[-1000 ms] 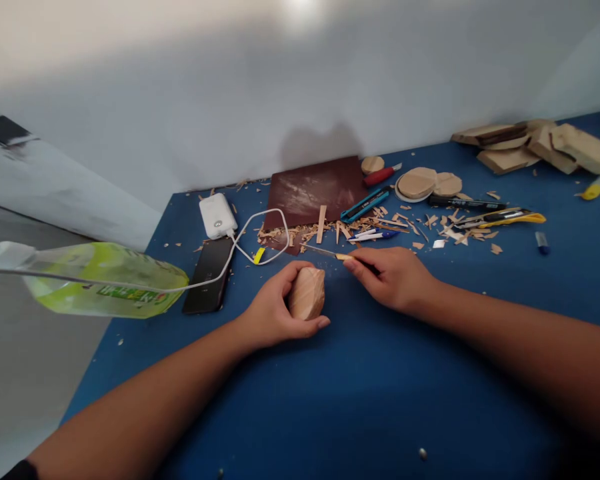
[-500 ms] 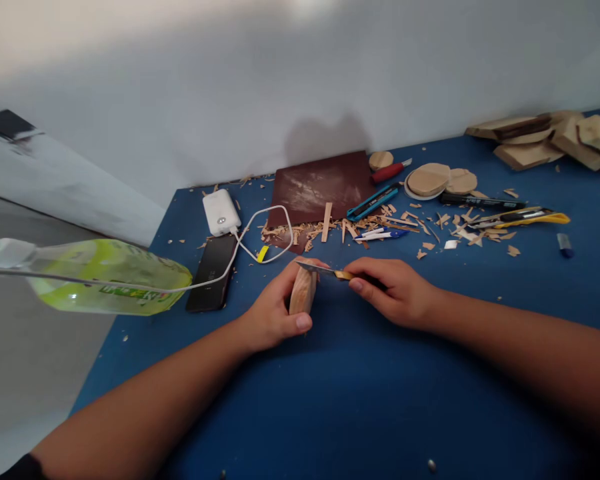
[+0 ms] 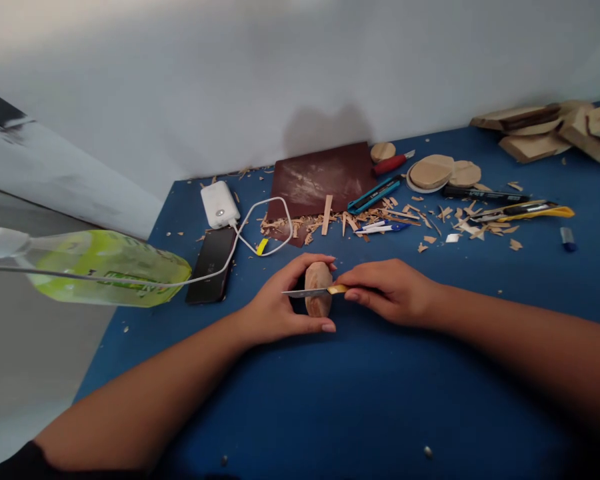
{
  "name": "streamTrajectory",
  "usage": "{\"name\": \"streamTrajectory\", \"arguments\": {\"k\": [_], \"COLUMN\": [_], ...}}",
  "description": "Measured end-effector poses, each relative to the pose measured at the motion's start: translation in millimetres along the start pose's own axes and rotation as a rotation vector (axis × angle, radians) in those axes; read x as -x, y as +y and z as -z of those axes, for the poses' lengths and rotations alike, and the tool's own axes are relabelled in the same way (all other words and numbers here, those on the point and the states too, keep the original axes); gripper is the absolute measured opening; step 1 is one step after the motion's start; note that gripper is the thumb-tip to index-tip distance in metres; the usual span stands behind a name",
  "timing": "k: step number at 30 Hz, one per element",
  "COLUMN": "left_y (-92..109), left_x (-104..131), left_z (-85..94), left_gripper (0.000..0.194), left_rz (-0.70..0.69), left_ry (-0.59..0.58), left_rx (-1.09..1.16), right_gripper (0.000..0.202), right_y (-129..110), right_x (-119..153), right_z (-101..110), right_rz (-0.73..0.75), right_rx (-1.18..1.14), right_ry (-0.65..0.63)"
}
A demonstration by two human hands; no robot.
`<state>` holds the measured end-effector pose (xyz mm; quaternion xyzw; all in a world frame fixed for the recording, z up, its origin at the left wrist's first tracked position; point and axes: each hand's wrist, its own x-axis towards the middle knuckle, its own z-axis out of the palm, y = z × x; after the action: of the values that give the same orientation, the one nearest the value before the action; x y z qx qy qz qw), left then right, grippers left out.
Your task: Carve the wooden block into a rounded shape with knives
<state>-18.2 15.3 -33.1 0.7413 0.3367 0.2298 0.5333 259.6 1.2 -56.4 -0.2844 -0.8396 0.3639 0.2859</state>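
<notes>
Between the thumb and fingers of my left hand [image 3: 280, 303] is a small rounded wooden piece [image 3: 319, 303], its carved face turned up. My right hand [image 3: 393, 291] is closed on the yellowish handle of a knife [image 3: 337, 289]. The thin blade points left and lies across the wooden piece, its tip reaching into the gap by my left palm. Wood shavings [image 3: 305, 230] are scattered beyond my hands, along a dark red sheet [image 3: 323, 180].
At left a green-labelled bottle [image 3: 105, 267] lies near a black phone [image 3: 210, 267] and a white power bank [image 3: 219, 204] with its cable. Cutters, pens, a marker [image 3: 485, 195] and wooden discs [image 3: 431, 171] are at right. Wood blocks [image 3: 535, 145] sit at back right.
The wooden piece has been turned in my left hand, showing a broader face. The blade has moved down and left, from its top end to across its middle.
</notes>
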Motion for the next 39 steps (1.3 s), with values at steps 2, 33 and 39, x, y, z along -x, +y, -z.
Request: {"name": "streamTrajectory", "arguments": {"k": [2, 33, 39], "left_y": [-0.7, 4.7, 7.3], "left_x": [-0.2, -12.2, -6.4], "left_z": [-0.5, 0.4, -0.1], "left_gripper": [0.096, 0.078, 0.086], "left_rz": [-0.007, 0.074, 0.102], "left_ry": [-0.005, 0.028, -0.017], "left_rx": [-0.003, -0.119, -0.077], "right_gripper": [0.029, 0.027, 0.03], "right_y": [-0.9, 7.6, 12.3], "right_x": [-0.6, -2.5, -6.4], "right_z": [0.5, 0.2, 3.2], "right_rz": [0.008, -0.148, -0.243], "right_rx": [0.022, 0.123, 0.072], "right_ry": [-0.003, 0.095, 0.363]}}
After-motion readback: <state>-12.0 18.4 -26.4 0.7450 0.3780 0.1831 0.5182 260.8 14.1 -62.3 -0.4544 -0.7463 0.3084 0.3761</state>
